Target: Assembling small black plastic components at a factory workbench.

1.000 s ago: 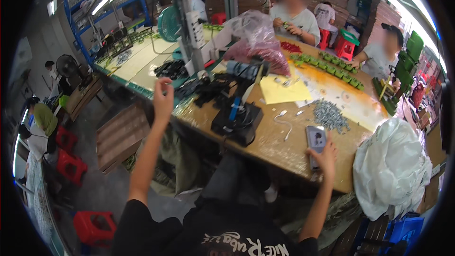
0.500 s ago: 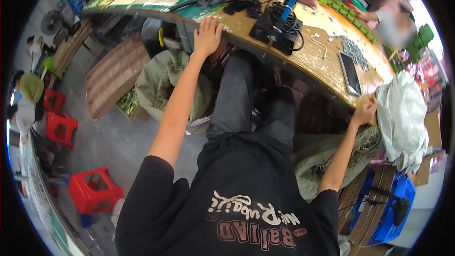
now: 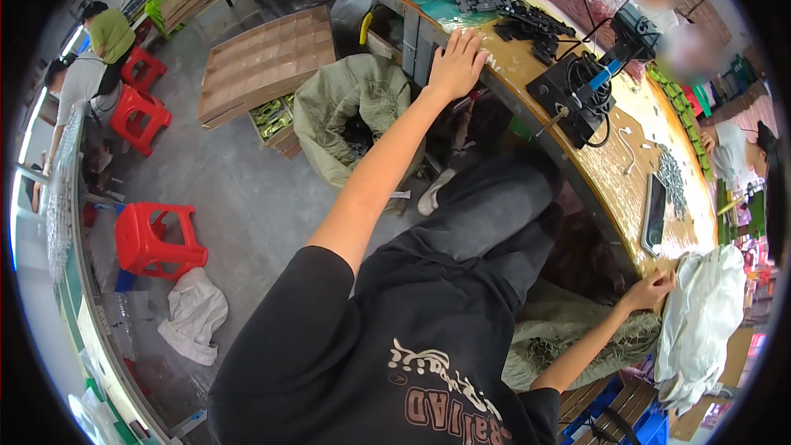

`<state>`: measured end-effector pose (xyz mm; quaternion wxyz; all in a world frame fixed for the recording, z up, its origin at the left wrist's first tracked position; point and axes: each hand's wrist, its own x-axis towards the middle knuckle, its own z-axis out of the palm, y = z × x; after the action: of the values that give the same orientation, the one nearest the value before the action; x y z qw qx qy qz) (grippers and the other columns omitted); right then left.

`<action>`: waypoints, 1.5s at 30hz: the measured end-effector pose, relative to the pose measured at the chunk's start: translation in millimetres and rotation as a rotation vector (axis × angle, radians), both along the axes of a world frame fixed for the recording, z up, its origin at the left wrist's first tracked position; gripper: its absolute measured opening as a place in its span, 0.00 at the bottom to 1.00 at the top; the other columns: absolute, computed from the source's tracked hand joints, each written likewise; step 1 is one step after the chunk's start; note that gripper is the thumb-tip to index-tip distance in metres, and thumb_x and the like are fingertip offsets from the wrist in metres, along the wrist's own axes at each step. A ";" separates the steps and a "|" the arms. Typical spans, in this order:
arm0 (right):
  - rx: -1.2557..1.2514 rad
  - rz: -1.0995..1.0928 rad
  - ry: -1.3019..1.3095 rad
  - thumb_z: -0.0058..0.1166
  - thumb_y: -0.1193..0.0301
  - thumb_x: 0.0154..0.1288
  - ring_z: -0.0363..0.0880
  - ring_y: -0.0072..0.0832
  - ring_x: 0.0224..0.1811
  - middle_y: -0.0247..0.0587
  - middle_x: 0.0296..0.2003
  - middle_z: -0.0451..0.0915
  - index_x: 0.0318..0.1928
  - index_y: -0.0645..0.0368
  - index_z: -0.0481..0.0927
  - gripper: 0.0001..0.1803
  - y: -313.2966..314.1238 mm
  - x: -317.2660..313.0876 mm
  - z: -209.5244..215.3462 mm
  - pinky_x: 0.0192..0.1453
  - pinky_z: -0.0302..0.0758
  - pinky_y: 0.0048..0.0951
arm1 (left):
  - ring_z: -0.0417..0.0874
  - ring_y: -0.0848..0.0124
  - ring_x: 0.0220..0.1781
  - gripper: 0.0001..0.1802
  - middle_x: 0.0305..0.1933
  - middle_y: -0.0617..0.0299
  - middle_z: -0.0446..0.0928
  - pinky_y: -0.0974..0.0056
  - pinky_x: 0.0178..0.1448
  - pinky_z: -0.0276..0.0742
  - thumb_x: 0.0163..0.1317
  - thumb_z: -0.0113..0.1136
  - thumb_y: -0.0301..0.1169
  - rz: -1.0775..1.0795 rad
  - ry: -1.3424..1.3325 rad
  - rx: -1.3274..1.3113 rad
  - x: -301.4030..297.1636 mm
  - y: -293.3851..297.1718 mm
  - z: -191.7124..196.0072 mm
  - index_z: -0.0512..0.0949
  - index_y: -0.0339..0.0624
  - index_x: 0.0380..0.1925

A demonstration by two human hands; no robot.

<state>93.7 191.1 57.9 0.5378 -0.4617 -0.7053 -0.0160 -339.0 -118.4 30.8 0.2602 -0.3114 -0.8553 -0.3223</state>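
Note:
My left hand [image 3: 457, 64] lies flat on the edge of the workbench [image 3: 527, 74], its fingers stretched out and holding nothing. At the bench's near right corner my right hand [image 3: 648, 290] is closed, fingers curled together beside a white plastic sack [image 3: 700, 321]. What is inside those fingers, if anything, is hidden. A dark smartphone [image 3: 654, 213] lies on the bench just beyond the right hand, with a pile of small grey metal parts [image 3: 672, 181] alongside it. Between my hands a black box-shaped device [image 3: 568, 99] with coiled cable stands on the bench. Black plastic parts [image 3: 531, 26] lie right of my left hand.
An open green woven sack [image 3: 346, 115] stands on the floor under my left arm, near a partitioned cardboard box [image 3: 268, 62]. Red plastic stools [image 3: 161, 239] stand at left. A white cloth [image 3: 194, 316] lies on the floor. Other people sit across the bench and at far left.
My view and body have turned to the left, so the bench appears farther right. My legs have swung toward the right of the picture. Both hands keep their places at the bench edge.

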 end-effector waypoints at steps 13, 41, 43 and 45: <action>0.062 0.059 0.104 0.45 0.73 0.62 0.73 0.32 0.32 0.46 0.35 0.75 0.46 0.65 0.71 0.13 24.6 -8.8 -4.0 0.35 0.71 0.28 | 0.52 0.57 0.65 0.22 0.62 0.55 0.55 0.53 0.62 0.48 0.57 0.40 0.29 0.087 0.217 0.093 -18.3 33.1 -3.8 0.60 0.44 0.54; -0.430 -0.087 0.138 0.43 0.76 0.58 0.73 0.39 0.35 0.51 0.33 0.74 0.38 0.68 0.71 0.09 -35.1 -34.8 47.1 0.40 0.69 0.33 | 0.72 0.63 0.35 0.22 0.31 0.56 0.71 0.63 0.42 0.68 0.48 0.60 0.44 -0.373 0.759 0.635 -232.4 190.2 699.6 0.68 0.37 0.33; -0.419 -0.024 0.265 0.41 0.79 0.56 0.73 0.35 0.34 0.49 0.30 0.75 0.37 0.67 0.68 0.08 -22.9 -27.9 23.6 0.41 0.69 0.31 | 0.73 0.62 0.41 0.38 0.37 0.51 0.73 0.61 0.44 0.68 0.40 0.61 0.57 -0.182 0.403 0.469 -250.1 197.3 734.3 0.68 0.33 0.40; -0.534 -0.034 0.372 0.41 0.79 0.56 0.73 0.31 0.33 0.45 0.29 0.75 0.36 0.66 0.67 0.07 -20.1 -23.5 15.3 0.39 0.69 0.29 | 0.74 0.60 0.43 0.42 0.41 0.48 0.73 0.60 0.45 0.69 0.37 0.61 0.58 -0.232 0.249 0.444 -243.2 215.5 737.3 0.68 0.31 0.43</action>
<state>70.1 171.0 73.1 0.5167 -0.5934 -0.5664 0.2451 -582.2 97.2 768.0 0.3866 -0.3797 -0.6837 -0.4888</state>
